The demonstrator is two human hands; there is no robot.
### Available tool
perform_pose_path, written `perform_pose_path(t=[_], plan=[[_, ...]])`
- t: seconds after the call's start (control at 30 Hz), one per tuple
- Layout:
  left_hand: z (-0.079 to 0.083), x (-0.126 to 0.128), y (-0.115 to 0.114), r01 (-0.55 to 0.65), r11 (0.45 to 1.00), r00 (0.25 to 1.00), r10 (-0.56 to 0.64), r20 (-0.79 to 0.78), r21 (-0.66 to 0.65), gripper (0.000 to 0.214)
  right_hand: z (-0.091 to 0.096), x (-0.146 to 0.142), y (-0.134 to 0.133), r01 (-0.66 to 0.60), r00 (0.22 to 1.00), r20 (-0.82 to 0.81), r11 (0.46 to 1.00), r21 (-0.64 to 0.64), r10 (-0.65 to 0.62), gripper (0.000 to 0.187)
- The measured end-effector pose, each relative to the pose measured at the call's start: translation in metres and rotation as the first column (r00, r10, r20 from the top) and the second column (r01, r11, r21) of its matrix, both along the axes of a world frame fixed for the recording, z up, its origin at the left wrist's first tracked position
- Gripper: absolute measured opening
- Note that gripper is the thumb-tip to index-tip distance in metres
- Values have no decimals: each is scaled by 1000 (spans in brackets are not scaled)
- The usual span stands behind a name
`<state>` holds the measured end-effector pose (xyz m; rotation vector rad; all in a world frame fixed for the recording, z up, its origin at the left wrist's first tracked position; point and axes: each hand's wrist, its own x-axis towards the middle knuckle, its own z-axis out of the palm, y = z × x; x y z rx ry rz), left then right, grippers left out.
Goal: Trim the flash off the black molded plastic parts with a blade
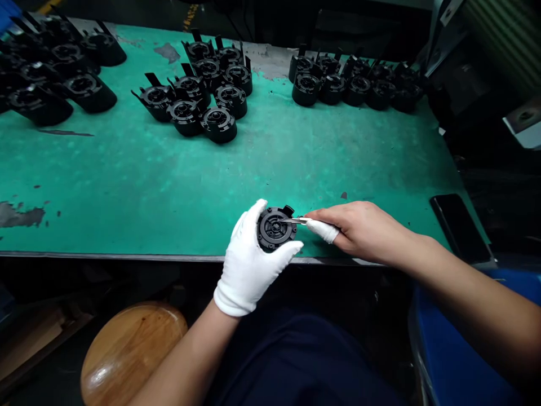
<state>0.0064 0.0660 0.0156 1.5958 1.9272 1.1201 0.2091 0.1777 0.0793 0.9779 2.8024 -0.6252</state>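
Note:
My left hand, in a white glove, wraps its thumb and fingers around a round black plastic part near the front edge of the bench. Concentric rings and small screw bosses show on the part's upward face, and a tab sticks out at its far side. From the right, my right hand grips a slim pointed metal knife, its tip over the rings of the part; whether the tip touches cannot be made out. White wrapping covers the right thumb, while the other fingers are bare.
Similar black round parts stand in groups at the back middle, back right and far left of the green bench top. A black phone lies at the right. A wooden stool and a blue bin stand below.

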Motion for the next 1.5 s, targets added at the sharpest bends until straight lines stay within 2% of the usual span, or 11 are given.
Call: perform_pose_path(t=[0.3, 0.47, 0.63, 0.8, 0.9, 1.03, 1.2, 1.33, 1.5], plan=[[-4, -1, 1, 5, 1000, 1000, -5, -16, -4, 91, 0, -2, 3, -31, 999, 45, 999, 43, 29, 36], [-4, -2, 1, 15, 1000, 1000, -15, -6, 4, 89, 3, 0, 2, -66, 997, 43, 998, -4, 66, 37], [-2, -1, 1, 23, 1000, 1000, -23, 18, 17, 81, 0, 6, -12, -10, 1000, 0, 998, -62, 10, 39], [-2, -1, 1, 16, 1000, 1000, -16, 19, 9, 79, -7, 7, -28, 55, 998, -12, 995, -89, -56, 52], [-2, 0, 1, 11, 1000, 1000, -11, 18, 15, 80, -11, 6, -36, 100, 995, -18, 993, -64, -102, 47], [-3, 0, 1, 8, 1000, 1000, -8, 11, 14, 80, -16, 4, -48, 114, 991, -50, 986, -118, -121, 40], [-3, 1, 0, -18, 1000, 1000, 18, -17, 23, 79, -19, 5, -51, 95, 990, -87, 982, -164, -111, 45], [-2, 2, 2, -13, 999, 1000, 13, -10, 34, 78, -14, 7, -43, 147, 964, -204, 979, -138, -174, 45], [-3, 7, 4, -65, 997, 998, 65, 3, 41, 83, -18, 3, -34, 184, 971, -150, 983, -15, -184, 40]])
